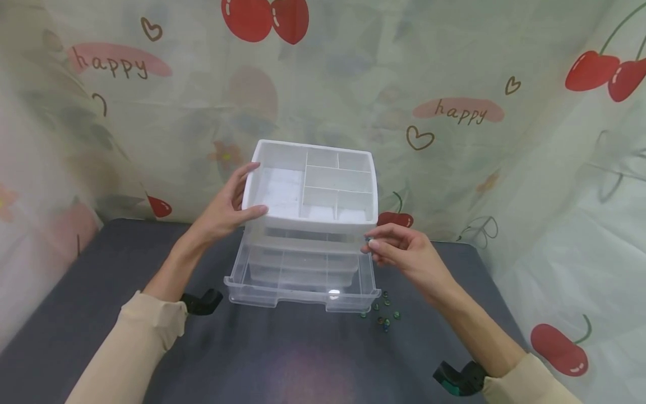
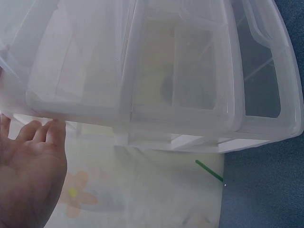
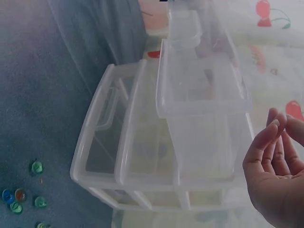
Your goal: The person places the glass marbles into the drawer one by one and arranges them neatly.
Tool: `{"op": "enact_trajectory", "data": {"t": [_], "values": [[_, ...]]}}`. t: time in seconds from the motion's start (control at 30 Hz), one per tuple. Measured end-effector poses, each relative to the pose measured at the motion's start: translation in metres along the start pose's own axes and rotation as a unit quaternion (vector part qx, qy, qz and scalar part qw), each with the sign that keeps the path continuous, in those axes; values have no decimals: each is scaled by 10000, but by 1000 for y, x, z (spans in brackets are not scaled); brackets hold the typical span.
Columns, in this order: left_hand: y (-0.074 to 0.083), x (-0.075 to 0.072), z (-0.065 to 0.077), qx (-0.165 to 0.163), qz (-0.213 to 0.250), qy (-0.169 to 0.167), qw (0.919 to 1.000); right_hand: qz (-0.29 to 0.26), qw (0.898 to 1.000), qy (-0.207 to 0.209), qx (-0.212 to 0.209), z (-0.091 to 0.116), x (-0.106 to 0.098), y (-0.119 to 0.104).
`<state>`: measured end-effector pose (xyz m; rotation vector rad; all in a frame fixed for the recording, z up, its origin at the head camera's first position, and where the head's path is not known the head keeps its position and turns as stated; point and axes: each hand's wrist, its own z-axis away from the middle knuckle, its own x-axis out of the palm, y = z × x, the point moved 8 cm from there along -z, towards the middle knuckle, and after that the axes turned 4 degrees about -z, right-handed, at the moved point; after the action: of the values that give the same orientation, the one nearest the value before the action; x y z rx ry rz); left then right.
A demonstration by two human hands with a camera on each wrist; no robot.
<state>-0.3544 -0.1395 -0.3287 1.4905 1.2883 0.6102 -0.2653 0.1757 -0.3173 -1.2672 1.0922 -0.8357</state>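
Observation:
A white compartment tray (image 1: 282, 191) tops a translucent drawer unit (image 2: 156, 85). My left hand (image 1: 224, 210) grips the tray's left edge, thumb on the front rim and fingers along the side. A clear drawer (image 1: 303, 294) juts out toward me below the tray. My right hand (image 1: 404, 252) is just off the unit's right front corner, pinching a small bluish glass marble (image 1: 369, 239) between thumb and fingertips. The right wrist view shows the pinched fingertips (image 3: 278, 121), but the marble is hidden there. Several green marbles (image 3: 40, 202) lie loose on the table to the right of the drawer.
The dark table (image 1: 252, 359) carries the unit near its back edge. A patterned curtain (image 1: 328, 95) with cherries hangs right behind it and along both sides. A blue marble (image 3: 7, 196) and a brownish one (image 3: 20, 194) lie among the green ones.

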Motion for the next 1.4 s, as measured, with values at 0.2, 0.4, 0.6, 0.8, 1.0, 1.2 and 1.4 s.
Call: {"op": "enact_trajectory", "data": {"t": [0.2, 0.4, 0.6, 0.8, 1.0, 1.2, 1.4], "values": [[1, 0, 0, 7, -21, -36, 10000, -141, 9998, -108, -61, -4, 11, -6], [2, -2, -1, 38, 24, -39, 10000, -333, 9989, -300, -134, -10, 23, -11], [0, -2, -1, 62, -63, -15, 10000, -459, 9982, -387, -21, -15, 34, -11], [0, -1, -1, 93, -6, -2, 10000, -524, 9979, -335, 201, -20, 40, -9], [1, -1, -1, 60, 19, 3, 10000, -531, 9974, -334, 368, -26, 47, -8], [1, -1, 0, 53, -2, 12, 10000, -612, 9965, -363, 449, -31, 55, -6], [1, 0, 1, 61, 31, 20, 10000, -614, 9954, -413, 607, -36, 62, -4]]}}
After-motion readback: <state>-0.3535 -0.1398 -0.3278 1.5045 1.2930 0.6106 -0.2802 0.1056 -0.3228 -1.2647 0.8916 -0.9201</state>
